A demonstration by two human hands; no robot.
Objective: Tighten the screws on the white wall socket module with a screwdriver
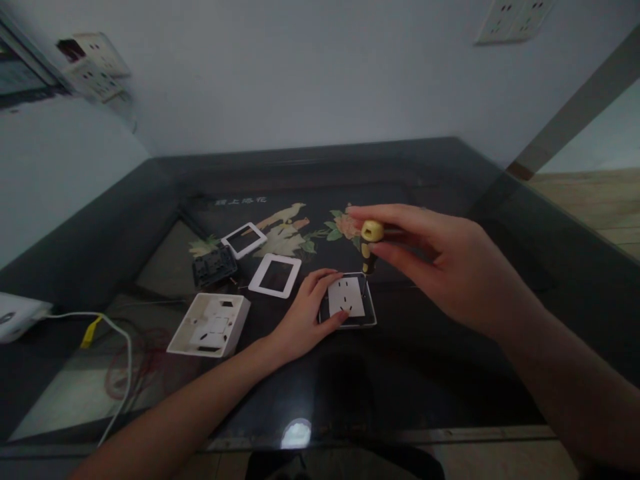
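Observation:
My left hand grips the left side of a wall socket, fingers at its top edge and thumb on its white face. The socket's dark frame sits in a white box on the dark table. Above its upper right corner, my right hand pinches a screwdriver by its yellow and black handle between thumb and fingers. The screwdriver stands nearly upright; its tip is too hidden to make out. Left of the hands lie two white cover frames, an open white back box and a dark socket module.
The glossy dark table bears a printed bird and flowers. A white cable with a yellow tag runs down the left side from a white device. Wall sockets are on the back wall. Small screws lie near the dark module.

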